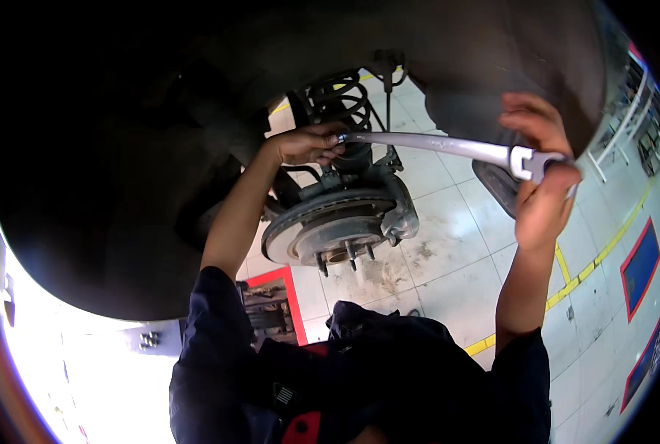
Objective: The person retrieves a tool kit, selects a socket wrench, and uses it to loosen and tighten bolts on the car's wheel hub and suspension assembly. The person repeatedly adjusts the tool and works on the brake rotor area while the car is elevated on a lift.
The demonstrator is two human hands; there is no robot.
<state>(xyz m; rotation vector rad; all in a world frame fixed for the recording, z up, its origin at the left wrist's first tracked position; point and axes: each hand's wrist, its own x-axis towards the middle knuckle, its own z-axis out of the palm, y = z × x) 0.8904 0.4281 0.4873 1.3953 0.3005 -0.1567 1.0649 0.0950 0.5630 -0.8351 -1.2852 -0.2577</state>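
A long silver wrench [433, 142] lies crosswise in front of the coil spring and strut [341, 100]. My left hand [306, 146] is closed round its narrow left end beside the strut. At the wrench's wide open-jaw end, my right hand [541, 177] grips it, upper fingers raised and slightly blurred. Below my left hand is the brake disc [293, 238] with protruding wheel studs and a hub, with the caliper [400, 214] at its right side.
The dark wheel arch [108, 133] surrounds the suspension. Below are a tiled floor [448, 237] with yellow lines [600, 259], a red-edged opening with machinery [293, 296], and red-bordered blue panels [639, 270]. White railings [615, 137] stand at the upper right.
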